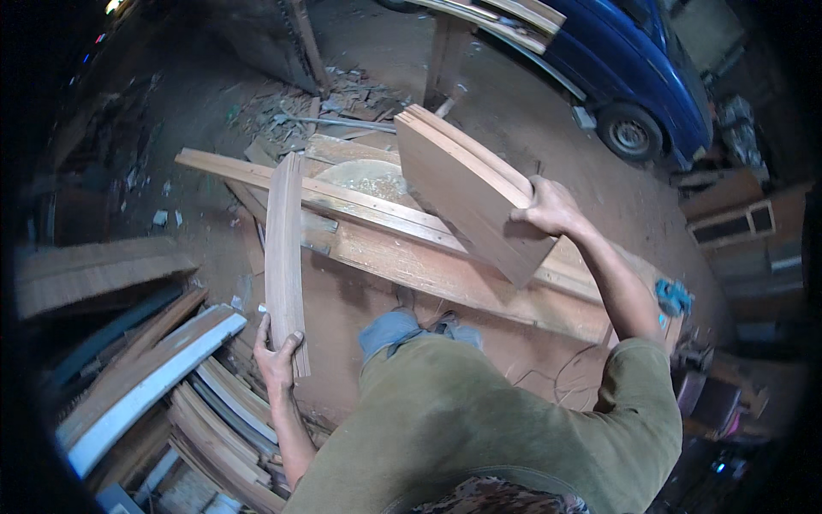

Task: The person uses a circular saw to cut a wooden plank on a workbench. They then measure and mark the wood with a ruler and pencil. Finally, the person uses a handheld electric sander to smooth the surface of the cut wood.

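Note:
In my left hand is a long, narrow bundle of brown wooden boards, held upright along my left side with the fingers wrapped round its lower part. My right hand grips the top edge of several wider boards, held together on edge and slanting over the workbench. Behind both lie long pale planks along the bench, with a pale rounded surface dusted with sawdust partly showing under them.
Stacked offcuts and boards crowd the lower left. A scrap pile lies beyond the bench, and a blue vehicle stands at upper right. A teal power tool sits at the bench's right end; a cord lies near my feet.

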